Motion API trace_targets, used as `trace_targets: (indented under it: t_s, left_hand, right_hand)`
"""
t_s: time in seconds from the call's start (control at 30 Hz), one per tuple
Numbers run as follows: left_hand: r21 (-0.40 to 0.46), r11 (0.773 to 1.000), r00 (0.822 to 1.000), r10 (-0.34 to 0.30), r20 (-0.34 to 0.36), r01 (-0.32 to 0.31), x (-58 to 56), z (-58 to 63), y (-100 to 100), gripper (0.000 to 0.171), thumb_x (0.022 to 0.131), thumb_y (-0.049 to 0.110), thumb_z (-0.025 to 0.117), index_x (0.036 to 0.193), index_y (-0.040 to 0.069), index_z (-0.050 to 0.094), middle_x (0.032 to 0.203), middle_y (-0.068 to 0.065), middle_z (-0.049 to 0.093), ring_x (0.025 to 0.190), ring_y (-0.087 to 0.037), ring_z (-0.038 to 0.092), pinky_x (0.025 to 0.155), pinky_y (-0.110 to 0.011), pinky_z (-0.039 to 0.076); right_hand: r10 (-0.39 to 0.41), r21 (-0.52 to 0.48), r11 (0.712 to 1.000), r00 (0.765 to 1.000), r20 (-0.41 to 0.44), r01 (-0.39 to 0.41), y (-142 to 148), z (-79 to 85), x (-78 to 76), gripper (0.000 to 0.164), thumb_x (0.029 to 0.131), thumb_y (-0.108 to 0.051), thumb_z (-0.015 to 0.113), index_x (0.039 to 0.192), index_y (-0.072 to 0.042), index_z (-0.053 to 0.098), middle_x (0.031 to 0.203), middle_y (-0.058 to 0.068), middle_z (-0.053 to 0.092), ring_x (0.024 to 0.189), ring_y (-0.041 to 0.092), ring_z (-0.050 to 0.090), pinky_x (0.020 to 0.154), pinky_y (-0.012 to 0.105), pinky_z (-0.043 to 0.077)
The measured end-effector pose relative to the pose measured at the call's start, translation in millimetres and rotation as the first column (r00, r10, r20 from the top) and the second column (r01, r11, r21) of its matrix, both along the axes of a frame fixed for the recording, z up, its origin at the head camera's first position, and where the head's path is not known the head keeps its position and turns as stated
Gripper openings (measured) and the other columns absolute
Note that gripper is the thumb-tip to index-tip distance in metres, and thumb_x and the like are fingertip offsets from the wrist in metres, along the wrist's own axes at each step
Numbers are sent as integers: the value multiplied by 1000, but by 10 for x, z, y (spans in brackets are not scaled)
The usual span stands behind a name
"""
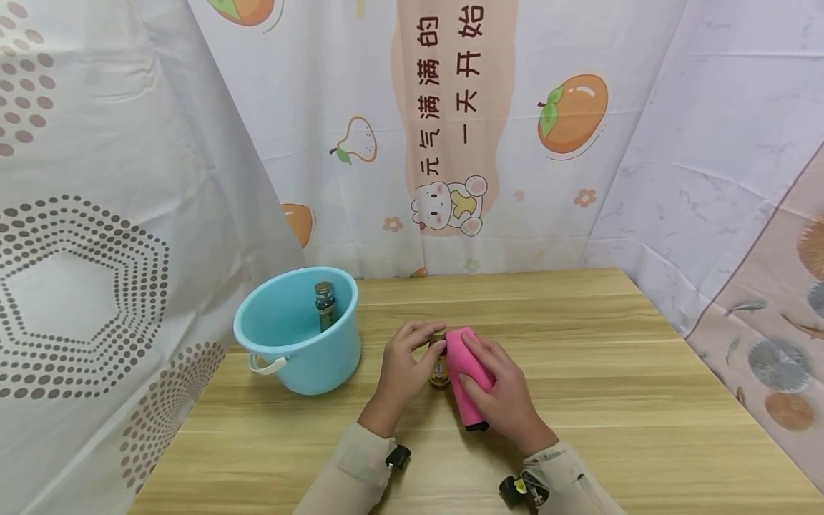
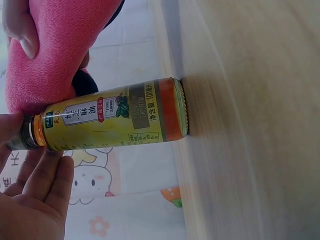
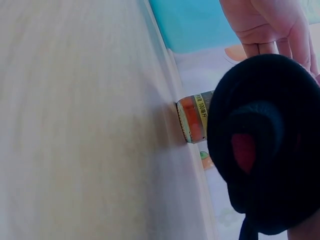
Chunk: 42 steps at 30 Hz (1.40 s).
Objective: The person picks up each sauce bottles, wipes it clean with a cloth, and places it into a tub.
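A small sesame oil bottle (image 2: 100, 117) with a yellow label and dark cap stands upright on the wooden table. My left hand (image 1: 405, 365) pinches it at the cap, thumb on one side and fingers on the other, clearest in the left wrist view. Beside the bottle's upper part, my right hand (image 1: 505, 393) grips a pink fuzzy cloth roll (image 1: 465, 372) that has a black end. That roll touches the bottle near its neck. In the right wrist view, the black end (image 3: 270, 200) looks hollow, shows pink inside and hides most of the bottle.
A light blue bucket (image 1: 325, 361) with a white handle stands at the left of the table (image 1: 579, 343). Inside it leans another dark bottle (image 1: 325, 304) with a gold-coloured cap. A printed curtain (image 1: 360, 200) hangs behind the table.
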<state>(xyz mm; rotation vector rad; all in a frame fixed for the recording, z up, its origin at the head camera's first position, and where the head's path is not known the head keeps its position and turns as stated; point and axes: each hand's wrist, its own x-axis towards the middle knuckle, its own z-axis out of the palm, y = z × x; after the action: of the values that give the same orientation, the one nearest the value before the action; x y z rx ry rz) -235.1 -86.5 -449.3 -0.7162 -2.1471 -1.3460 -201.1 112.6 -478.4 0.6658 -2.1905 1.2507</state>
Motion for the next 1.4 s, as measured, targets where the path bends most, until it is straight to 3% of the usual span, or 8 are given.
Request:
trace_targets:
  t_s: [0.33, 0.63, 0.77, 1.1, 1.27, 1.4]
  left_hand:
    - [-12, 1000, 1000, 13, 28, -12, 5, 6, -3, 28, 99, 20, 72, 127, 19, 74, 120, 0, 67, 103, -12, 70, 91, -28, 61]
    - [-5, 1000, 1000, 8, 18, -8, -3, -14, -3, 29, 99, 18, 72, 128, 22, 74, 121, 1, 67, 106, -13, 70, 93, -41, 62]
    - [7, 1000, 1000, -5, 10, 4, -6, -19, 1, 31, 98, 16, 73, 128, 22, 73, 122, 1, 67, 106, -14, 69, 91, -43, 61]
    - [-23, 999, 1000, 28, -12, -28, -2, -20, 1, 31, 97, 19, 74, 128, 22, 74, 121, 2, 68, 107, -13, 65, 84, -31, 57]
    - [-14, 1000, 1000, 26, -12, -27, -3, -24, 0, 31, 98, 19, 74, 128, 23, 74, 120, 2, 67, 106, -13, 66, 83, -32, 56]
    - [-10, 1000, 1000, 30, 8, -30, -3, -15, -1, 30, 98, 19, 74, 128, 25, 74, 120, 4, 67, 108, -12, 66, 87, -38, 57]
  right_hand:
    - [-24, 32, 999, 996, 91, 21, -10, -12, -9, 68, 88, -8, 81, 150, -19, 57, 135, 9, 64, 103, 17, 64, 77, 29, 60]
    - [-37, 45, 999, 982, 184, 29, -3, 2, 10, 66, 89, -11, 81, 150, -18, 56, 133, 7, 65, 99, 16, 64, 76, 27, 58]
    - [-47, 65, 997, 968, 245, 32, 0, -9, 7, 65, 89, -13, 80, 150, -18, 56, 131, 7, 66, 96, 16, 64, 74, 26, 57]
    - [-95, 151, 988, 914, 394, 38, -2, -41, -12, 64, 91, -16, 78, 151, -17, 55, 129, 9, 67, 91, 15, 60, 74, 28, 53]
    - [-119, 193, 980, 895, 431, 38, -8, -38, -12, 62, 92, -17, 77, 150, -16, 56, 128, 12, 67, 88, 14, 59, 73, 28, 52]
    - [-127, 210, 977, 894, 430, 38, -12, -28, -11, 62, 92, -18, 77, 150, -17, 56, 128, 13, 67, 87, 14, 59, 72, 27, 52]
